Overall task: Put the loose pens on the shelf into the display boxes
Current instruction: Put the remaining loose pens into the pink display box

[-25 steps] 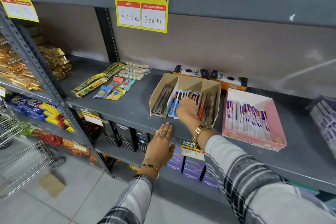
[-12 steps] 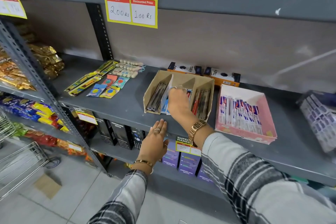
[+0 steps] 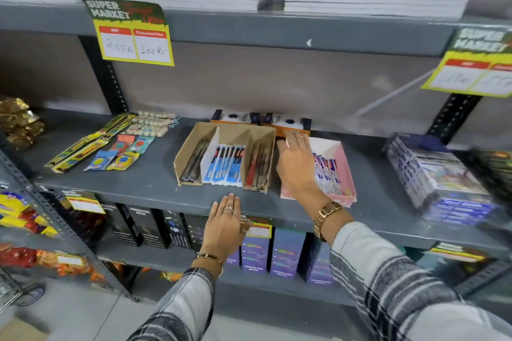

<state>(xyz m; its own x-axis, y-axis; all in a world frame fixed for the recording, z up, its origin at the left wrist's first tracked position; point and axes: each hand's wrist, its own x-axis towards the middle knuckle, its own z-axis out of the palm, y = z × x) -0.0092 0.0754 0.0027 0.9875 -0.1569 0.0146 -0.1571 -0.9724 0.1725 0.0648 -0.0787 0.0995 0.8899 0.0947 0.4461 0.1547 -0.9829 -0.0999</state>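
Views: one only, worn on the person's head; nothing shared with another camera.
Facing: forward and down onto a grey shelf (image 3: 155,183) in a shop rack.
Height: above that shelf, level with the upper shelf edge (image 3: 249,30).
Nearness: close; both forearms reach in from the bottom edge.
Centre: cardboard box (image 3: 225,130) and pink box (image 3: 345,174).
Edges: wide-angle bending; blurred at the right side.
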